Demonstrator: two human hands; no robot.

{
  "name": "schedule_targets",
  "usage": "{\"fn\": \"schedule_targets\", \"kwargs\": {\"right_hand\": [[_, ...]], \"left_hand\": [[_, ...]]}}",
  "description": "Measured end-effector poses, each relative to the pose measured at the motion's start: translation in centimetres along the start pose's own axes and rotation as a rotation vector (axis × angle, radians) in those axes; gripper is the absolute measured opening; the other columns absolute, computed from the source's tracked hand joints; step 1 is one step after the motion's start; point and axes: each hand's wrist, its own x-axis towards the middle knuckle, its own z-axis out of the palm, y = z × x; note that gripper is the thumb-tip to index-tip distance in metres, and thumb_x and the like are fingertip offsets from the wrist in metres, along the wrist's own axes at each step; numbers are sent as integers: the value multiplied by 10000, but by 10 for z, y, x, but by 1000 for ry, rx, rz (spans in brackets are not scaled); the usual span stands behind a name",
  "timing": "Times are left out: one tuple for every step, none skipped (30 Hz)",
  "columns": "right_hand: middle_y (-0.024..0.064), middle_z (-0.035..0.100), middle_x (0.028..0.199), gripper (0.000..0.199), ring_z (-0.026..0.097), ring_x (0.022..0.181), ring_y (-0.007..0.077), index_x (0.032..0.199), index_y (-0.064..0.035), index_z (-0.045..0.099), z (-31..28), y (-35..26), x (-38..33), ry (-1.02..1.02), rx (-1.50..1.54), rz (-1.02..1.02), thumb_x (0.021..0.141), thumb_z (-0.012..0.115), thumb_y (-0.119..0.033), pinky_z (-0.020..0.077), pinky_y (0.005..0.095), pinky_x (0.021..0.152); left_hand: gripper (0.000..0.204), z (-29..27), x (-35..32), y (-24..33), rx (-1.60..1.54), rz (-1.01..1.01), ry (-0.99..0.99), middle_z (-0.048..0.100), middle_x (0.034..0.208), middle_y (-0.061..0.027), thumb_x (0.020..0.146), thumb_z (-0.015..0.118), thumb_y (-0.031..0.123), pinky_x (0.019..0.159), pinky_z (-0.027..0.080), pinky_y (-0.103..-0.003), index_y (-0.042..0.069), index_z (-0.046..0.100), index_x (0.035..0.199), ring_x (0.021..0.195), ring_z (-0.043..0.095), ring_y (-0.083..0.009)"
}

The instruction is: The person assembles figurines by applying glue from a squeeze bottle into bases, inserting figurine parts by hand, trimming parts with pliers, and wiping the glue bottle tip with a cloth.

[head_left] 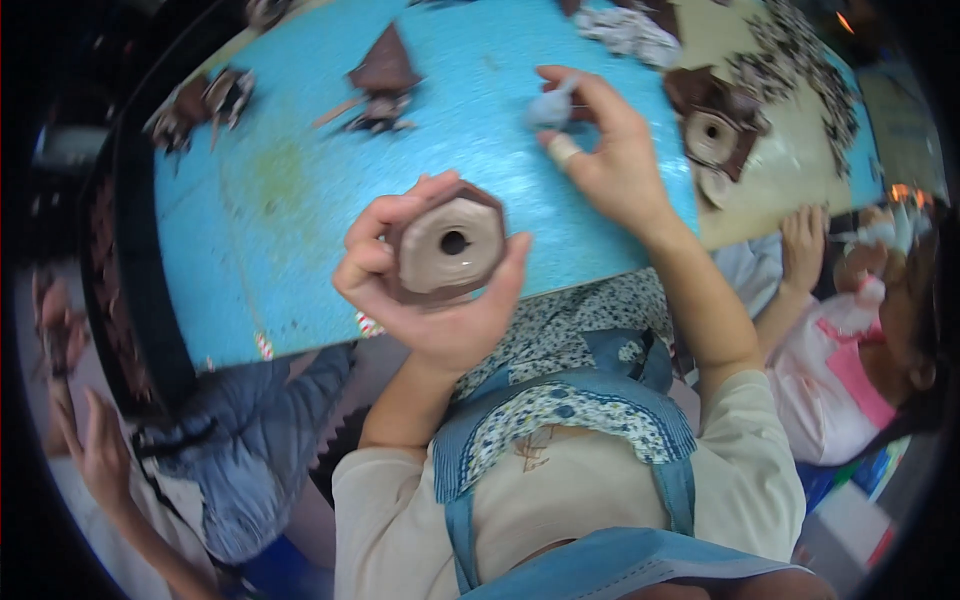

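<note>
A hexagonal clay piece [447, 250] with a pale face and a round central hole is found already shaped and hollowed, its brown sides formed; in judgement the forming is largely done and surface finishing remains, since the face appears smooth but damp and the rim uneven. The piece is held above the near edge of the blue table [260, 230] by the left hand [430, 290], whose fingers are curled closely around its sides, thumb on one flank, the face turned upward. The right hand [610, 150] is raised beyond and to the right of that grip, its fingertips pinched shut on a small grey lump [550, 108], possibly a wet sponge or clay; which cannot be told. Further right of the pinch, similar holed pieces [712, 140] are seen resting on a pale board [790, 170]. Clay scraps [385, 85] lie beyond the held piece.
</note>
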Motion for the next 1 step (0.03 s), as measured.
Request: {"fn": "schedule_targets", "kwargs": {"right_hand": [[97,607,1057,389,606,900,219,1118,-44,564,-14,2,-4,38,-31,10,739,628,23,483,309,809]], "left_hand": [[762,-1,-2,1,-152,-200,-17,337,1276,-169,647,815,52,946,433,-471,133,251,1154,1134,508,-320]]}}
